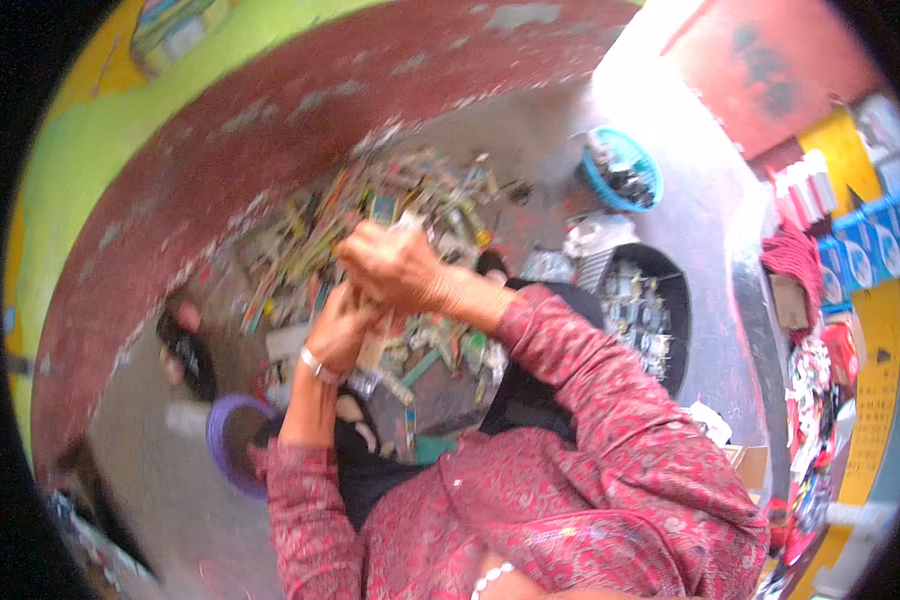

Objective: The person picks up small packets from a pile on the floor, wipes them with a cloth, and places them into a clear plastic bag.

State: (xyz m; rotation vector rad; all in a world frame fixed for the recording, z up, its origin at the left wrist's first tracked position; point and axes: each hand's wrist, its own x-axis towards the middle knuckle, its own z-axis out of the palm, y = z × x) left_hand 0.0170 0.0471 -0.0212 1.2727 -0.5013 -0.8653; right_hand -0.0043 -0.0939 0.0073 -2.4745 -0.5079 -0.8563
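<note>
Both hands (370, 300) together, gripping small scrap pieces (382, 345), littered scrap pile (370, 215) beneath.

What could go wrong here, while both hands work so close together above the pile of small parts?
1. The left hand and right hand are pressed together on something the blur hides; a piece may slip and get lost in the mixed pile on the floor.
2. The pile probably has hard edges that might scratch bare fingers.
3. The blue basket sits away from the hands, so reaching it may be awkward.
</note>
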